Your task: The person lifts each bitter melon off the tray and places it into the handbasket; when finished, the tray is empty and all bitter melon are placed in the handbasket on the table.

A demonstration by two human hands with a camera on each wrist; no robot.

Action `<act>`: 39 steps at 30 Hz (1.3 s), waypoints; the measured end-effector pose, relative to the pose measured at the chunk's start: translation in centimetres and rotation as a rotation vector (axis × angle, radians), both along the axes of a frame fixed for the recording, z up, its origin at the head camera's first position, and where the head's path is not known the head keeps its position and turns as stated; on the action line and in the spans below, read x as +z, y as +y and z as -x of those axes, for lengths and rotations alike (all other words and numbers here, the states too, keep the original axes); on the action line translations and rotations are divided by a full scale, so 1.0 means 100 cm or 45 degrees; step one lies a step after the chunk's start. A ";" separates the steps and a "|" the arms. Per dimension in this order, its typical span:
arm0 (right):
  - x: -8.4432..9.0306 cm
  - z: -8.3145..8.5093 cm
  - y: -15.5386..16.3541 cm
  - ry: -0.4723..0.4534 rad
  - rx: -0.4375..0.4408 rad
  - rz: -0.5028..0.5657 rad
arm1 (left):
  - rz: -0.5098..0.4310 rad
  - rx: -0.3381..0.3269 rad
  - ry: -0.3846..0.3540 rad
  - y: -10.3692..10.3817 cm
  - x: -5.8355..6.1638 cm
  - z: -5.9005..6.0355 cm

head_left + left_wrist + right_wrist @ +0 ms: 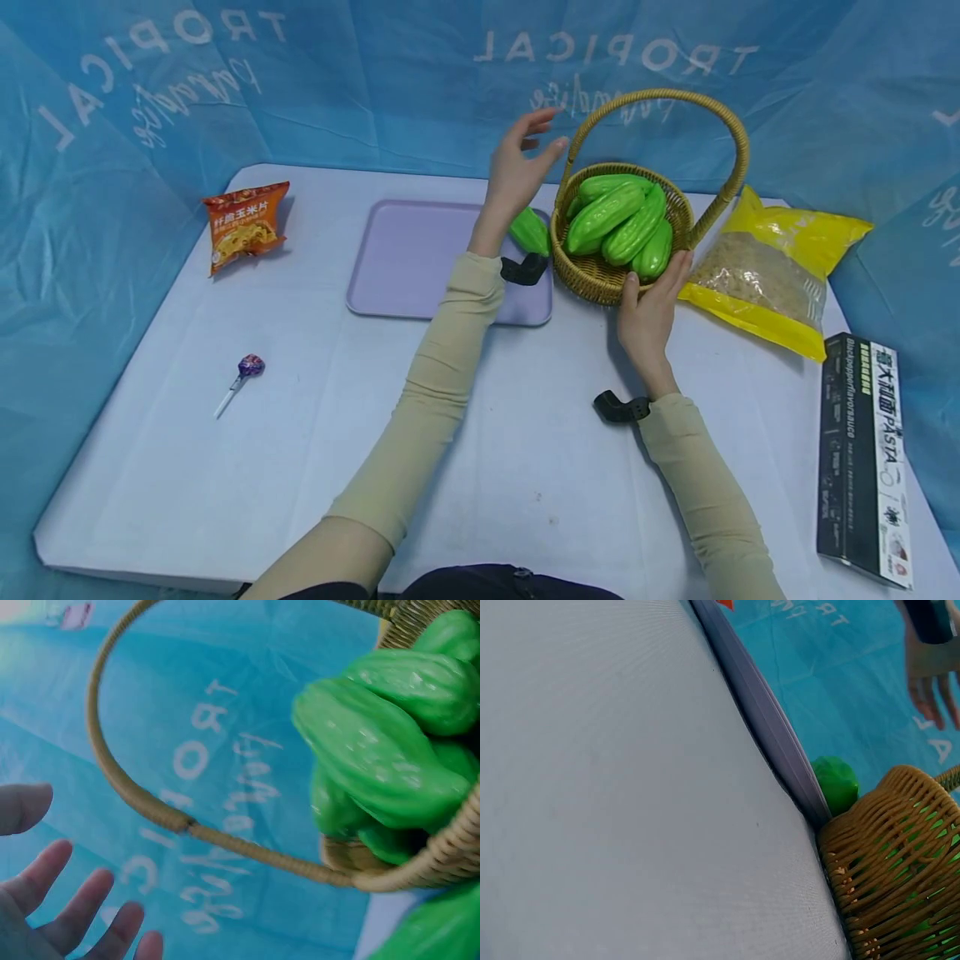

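Head view, I see one white table (300,467) with one lilac tray (420,258) just left of the wicker basket (600,279). I count about five green gourds (611,217) in the basket and one loose gourd (529,231) on the tray, against the basket's left side. My right hand (651,312) grips the basket's near rim. My left hand (521,171) hovers with fingers spread beside its handle (660,96), holding nothing. Right of the basket: one yellow bag (780,267), one black pasta box (862,458).
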State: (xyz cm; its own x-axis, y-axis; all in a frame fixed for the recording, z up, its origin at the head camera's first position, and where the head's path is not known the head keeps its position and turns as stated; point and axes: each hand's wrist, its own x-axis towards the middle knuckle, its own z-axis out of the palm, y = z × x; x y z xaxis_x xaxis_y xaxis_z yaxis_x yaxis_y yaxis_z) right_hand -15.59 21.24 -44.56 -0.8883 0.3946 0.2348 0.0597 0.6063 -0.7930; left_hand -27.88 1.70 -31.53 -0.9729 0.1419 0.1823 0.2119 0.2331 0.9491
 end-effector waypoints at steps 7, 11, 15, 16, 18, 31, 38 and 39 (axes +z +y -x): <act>0.000 0.000 0.001 0.015 -0.002 -0.001 | 0.080 0.240 -0.071 -0.002 -0.034 0.008; -0.001 0.000 0.001 0.009 0.001 0.005 | 0.117 0.327 -0.169 -0.001 -0.053 0.009; -0.001 0.000 0.001 0.009 0.000 0.008 | 0.158 0.406 -0.250 0.000 -0.067 0.009; 0.000 0.000 0.001 0.009 0.000 0.008 | 0.180 0.427 -0.264 0.001 -0.070 0.010; 0.000 0.000 0.001 0.009 0.000 0.009 | 0.219 0.466 -0.295 0.002 -0.075 0.009; -0.003 0.000 0.002 0.012 0.007 0.008 | 0.427 0.492 -0.448 0.008 -0.095 0.009; -0.004 0.002 0.003 0.018 0.010 0.006 | 0.490 0.438 -0.494 0.012 -0.098 0.009; -0.004 0.002 0.003 0.017 0.011 0.006 | 0.484 0.432 -0.493 0.012 -0.098 0.009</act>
State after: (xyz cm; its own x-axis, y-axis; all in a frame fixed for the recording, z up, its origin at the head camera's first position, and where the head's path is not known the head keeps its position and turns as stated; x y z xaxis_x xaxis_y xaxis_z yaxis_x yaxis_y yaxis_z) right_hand -15.78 21.50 -44.94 -0.8884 0.3882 0.2449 0.0440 0.6031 -0.7964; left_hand -28.82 2.91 -41.37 -0.9604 -0.2000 -0.1939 -0.2746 0.5624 0.7799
